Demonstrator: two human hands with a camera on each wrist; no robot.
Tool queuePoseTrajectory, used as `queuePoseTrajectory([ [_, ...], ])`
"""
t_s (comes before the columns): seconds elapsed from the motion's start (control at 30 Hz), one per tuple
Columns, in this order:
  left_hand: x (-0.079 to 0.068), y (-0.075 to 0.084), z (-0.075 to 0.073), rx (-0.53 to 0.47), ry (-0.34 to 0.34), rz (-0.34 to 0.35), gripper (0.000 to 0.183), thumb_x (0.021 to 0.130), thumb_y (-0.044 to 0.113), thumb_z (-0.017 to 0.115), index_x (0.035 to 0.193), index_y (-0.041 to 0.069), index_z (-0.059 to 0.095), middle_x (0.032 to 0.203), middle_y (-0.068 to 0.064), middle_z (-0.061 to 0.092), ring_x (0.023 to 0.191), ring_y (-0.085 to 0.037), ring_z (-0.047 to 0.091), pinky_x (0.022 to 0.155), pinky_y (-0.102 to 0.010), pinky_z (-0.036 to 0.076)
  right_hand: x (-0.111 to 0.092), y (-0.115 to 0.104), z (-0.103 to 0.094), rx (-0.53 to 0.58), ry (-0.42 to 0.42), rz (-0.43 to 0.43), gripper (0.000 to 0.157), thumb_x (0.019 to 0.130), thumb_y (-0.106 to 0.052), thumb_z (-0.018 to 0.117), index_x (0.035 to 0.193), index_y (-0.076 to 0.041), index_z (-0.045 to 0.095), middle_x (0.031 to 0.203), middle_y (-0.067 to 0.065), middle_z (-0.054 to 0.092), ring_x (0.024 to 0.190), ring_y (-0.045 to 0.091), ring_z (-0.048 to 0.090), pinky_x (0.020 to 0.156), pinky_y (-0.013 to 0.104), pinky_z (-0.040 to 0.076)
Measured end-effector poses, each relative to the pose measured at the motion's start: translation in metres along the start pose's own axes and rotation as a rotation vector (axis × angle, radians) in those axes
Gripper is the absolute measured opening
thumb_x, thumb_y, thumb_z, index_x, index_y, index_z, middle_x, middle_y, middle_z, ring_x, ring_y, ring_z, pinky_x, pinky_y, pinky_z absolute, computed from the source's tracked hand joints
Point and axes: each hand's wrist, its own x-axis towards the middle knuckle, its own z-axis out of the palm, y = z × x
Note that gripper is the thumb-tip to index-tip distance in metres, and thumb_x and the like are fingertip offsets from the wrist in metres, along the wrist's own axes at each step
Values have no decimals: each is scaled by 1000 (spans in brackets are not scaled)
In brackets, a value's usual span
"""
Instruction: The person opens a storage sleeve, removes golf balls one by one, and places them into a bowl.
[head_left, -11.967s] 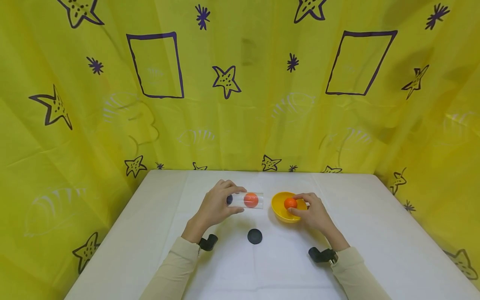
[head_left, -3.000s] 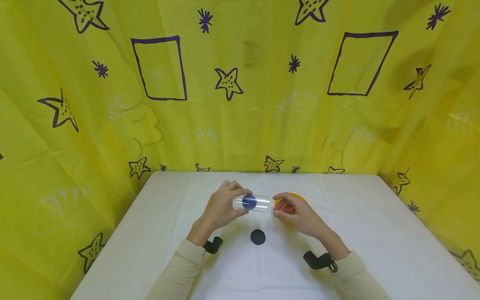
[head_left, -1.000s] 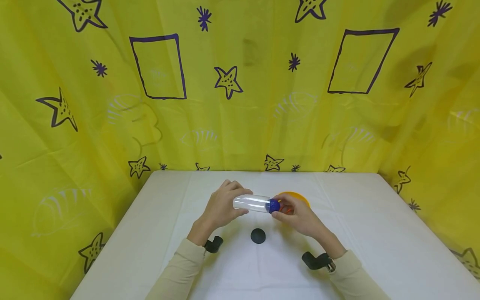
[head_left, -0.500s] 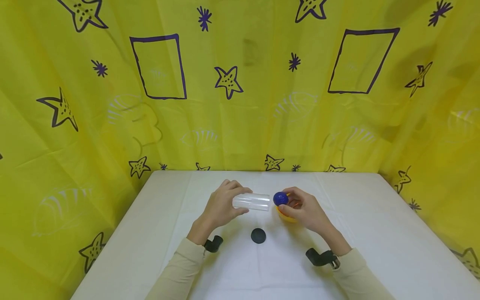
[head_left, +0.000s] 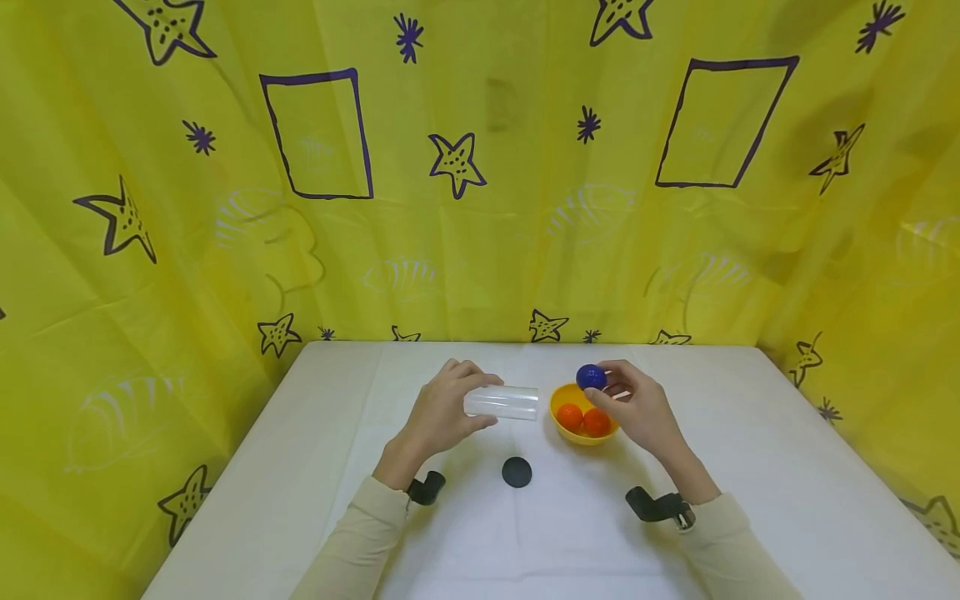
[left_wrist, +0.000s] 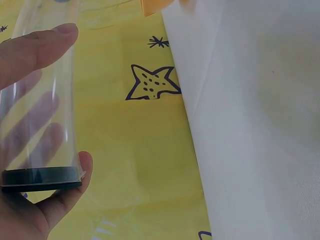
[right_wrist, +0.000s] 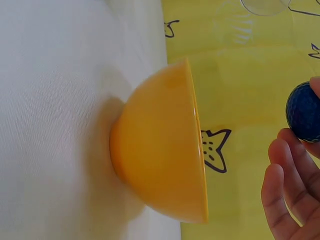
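Observation:
My left hand point(head_left: 442, 408) grips a clear plastic tube point(head_left: 513, 403) lying sideways above the table, its open end toward the bowl. In the left wrist view a black cap point(left_wrist: 42, 177) closes the tube's other end, and no ball shows in the part seen. My right hand point(head_left: 641, 408) pinches a dark blue dimpled golf ball point(head_left: 591, 377) between thumb and fingertips. The ball is held above the far rim of a yellow bowl point(head_left: 561, 400); the right wrist view shows it apart from the bowl. Inside the bowl lie two orange balls point(head_left: 570, 416).
A round black cap point(head_left: 517, 472) lies flat on the white-covered table point(head_left: 450, 533), nearer to me than the bowl. Yellow curtains point(head_left: 510, 233) printed with stars hang behind the table and along both sides.
Two orange balls are now in the bowl. The blue ball slid along the tube; my right hand drew it out and carried it right, over the bowl. The left hand stays nearly still.

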Motion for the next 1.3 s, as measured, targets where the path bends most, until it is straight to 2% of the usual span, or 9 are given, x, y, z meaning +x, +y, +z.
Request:
queuePoseTrajectory([
  [0.4, 0, -1, 0, -8, 17, 5, 46, 76, 26, 92, 118, 23, 74, 108, 3, 68, 98, -15, 53, 78, -31, 52, 2, 14, -2, -15, 20, 75, 53, 96, -36, 73, 137, -5, 57, 115, 18, 67, 104, 30, 62, 78, 24, 51],
  [0.73, 0, -1, -1, -10, 13, 4, 47, 75, 25, 92, 119, 22, 74, 109, 2, 69, 99, -16, 54, 78, -31, 52, 4, 25, 1, -35, 4, 124, 56, 96, -35, 73, 139, -3, 55, 121, 20, 64, 111, 34, 58, 83, 25, 50],
  [1.03, -1, -2, 0, -17, 13, 1, 47, 75, 25, 92, 119, 22, 74, 109, 2, 69, 99, -16, 54, 79, -32, 52, 4, 37, 7, -58, -19, 140, 56, 96, -33, 73, 139, -2, 56, 128, 22, 59, 118, 38, 55, 98, 48, 52],
  [1.3, -1, -2, 0, -21, 17, 4, 47, 75, 24, 93, 118, 22, 74, 108, 2, 69, 98, -16, 54, 79, -32, 52, 5, 46, 11, -56, -57, 177, 54, 96, -31, 72, 140, -4, 55, 134, 23, 57, 124, 41, 51, 102, 55, 48],
])
